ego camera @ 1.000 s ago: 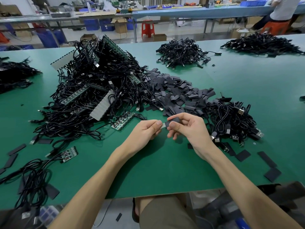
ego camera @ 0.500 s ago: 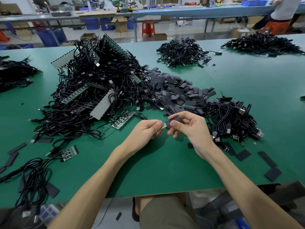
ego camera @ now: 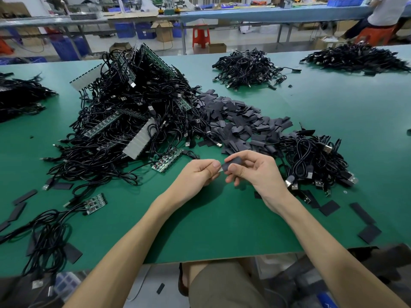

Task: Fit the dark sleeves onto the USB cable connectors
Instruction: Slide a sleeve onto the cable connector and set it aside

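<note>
Fig.: R hand (ego camera: 258, 172) pinches dark sleeve (ego camera: 232, 163); L hand (ego camera: 198, 174) pinches connector tip (ego camera: 220, 169) at sleeve mouth, above green table (ego camera: 222, 230), near cable pile (ego camera: 133, 121).

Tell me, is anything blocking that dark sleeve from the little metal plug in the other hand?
Nothing visible: the dark sleeve in the right hand sits right at the metal plug pinched by the left hand.
</note>
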